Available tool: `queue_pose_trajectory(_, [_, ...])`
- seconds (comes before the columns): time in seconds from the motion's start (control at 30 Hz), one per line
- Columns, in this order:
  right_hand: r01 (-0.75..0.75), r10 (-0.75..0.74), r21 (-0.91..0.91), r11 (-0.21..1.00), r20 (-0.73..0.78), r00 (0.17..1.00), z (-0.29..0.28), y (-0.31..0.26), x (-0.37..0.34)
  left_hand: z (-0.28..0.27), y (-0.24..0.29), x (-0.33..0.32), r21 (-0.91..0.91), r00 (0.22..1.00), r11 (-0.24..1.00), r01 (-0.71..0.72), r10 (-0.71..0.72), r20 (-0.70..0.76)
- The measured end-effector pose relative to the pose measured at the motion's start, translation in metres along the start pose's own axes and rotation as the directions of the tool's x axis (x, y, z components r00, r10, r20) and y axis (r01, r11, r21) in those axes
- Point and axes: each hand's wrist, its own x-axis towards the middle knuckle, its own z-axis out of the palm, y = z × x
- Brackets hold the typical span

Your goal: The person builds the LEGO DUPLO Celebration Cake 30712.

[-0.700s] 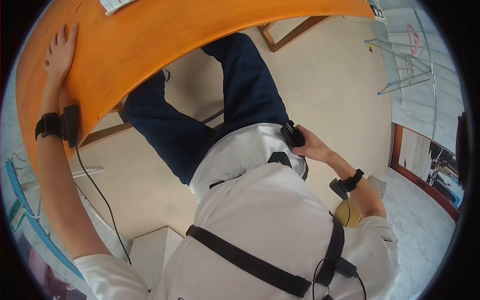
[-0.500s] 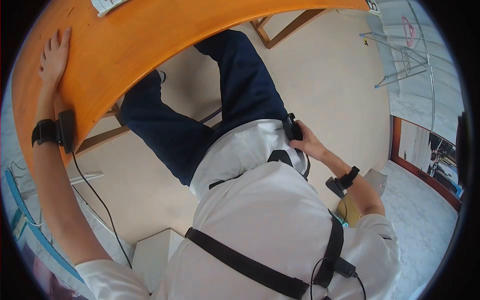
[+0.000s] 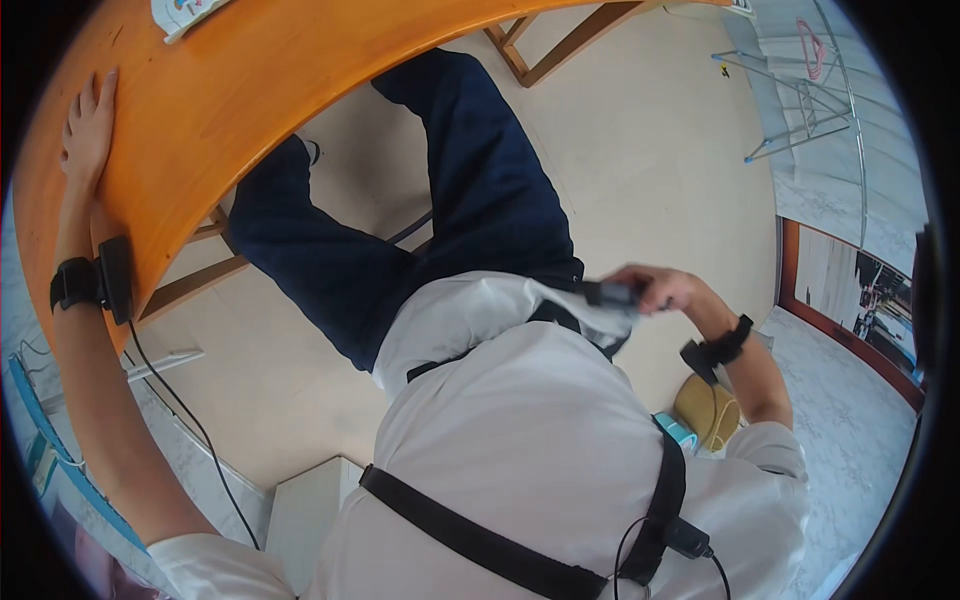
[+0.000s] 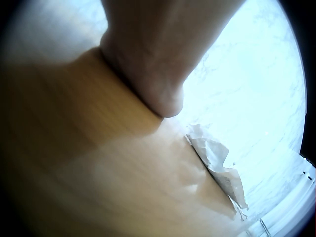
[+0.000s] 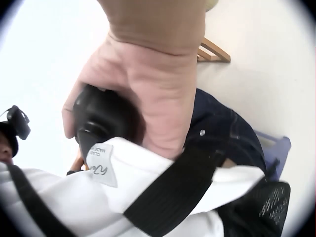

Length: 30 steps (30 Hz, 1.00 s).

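My left hand [image 3: 88,135] rests flat on the orange tabletop [image 3: 230,90], fingers stretched out. In the left wrist view the heel of that hand [image 4: 165,101] lies on the wood. Beside my waist, my right hand [image 3: 668,288] grips a black rounded device [image 5: 106,116] whose kind I cannot tell. It looks blurred in the head view. The fingers curl round it in the right wrist view, with the white shirt hem [image 5: 140,165] and its printed label [image 5: 102,160] right below. A wide black strap [image 5: 173,192] crosses the shirt there.
A printed sheet [image 3: 180,14] lies at the table's far side. Past the left hand, torn paper [image 4: 217,163] is at the table edge. A folding rack [image 3: 805,125] stands right, a woven basket [image 3: 708,405] behind my right elbow. A cable [image 3: 190,410] trails from the left wrist.
My right hand has moved outward from the hip with the black device, and the shirt hem is drawn out towards it. The left hand stays on the table; the view has shifted slightly.
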Motion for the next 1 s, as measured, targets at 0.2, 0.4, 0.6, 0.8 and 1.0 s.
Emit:
queue_pose_trajectory(0.2, [-0.038,0.124,0.354,0.935,-0.223,0.967,0.031,0.041,-0.021,0.012,-0.016,0.01,0.244,0.993,0.964,-0.108,0.118,-0.028])
queue_pose_trajectory(0.4, [-0.06,-0.171,-0.708,0.703,-0.25,0.953,0.039,0.015,0.013,0.014,-0.016,0.009,0.228,0.996,0.97,-0.084,0.088,-0.004])
queue_pose_trajectory(0.6, [-0.122,0.029,-0.862,0.492,-0.124,0.992,0.068,-0.055,0.043,0.01,-0.011,0.015,0.338,0.993,0.933,-0.119,0.106,0.055])
queue_pose_trajectory(0.8, [-0.396,0.219,-0.859,0.326,-0.339,0.915,0.093,-0.071,0.066,-0.004,0.013,0.011,-0.188,0.987,0.969,0.158,-0.152,0.045])
queue_pose_trajectory(1.0, [-0.495,-0.022,-0.858,0.139,-0.503,0.864,0.113,-0.048,0.067,-0.009,0.015,0.011,-0.282,0.989,0.949,0.142,-0.124,0.081])
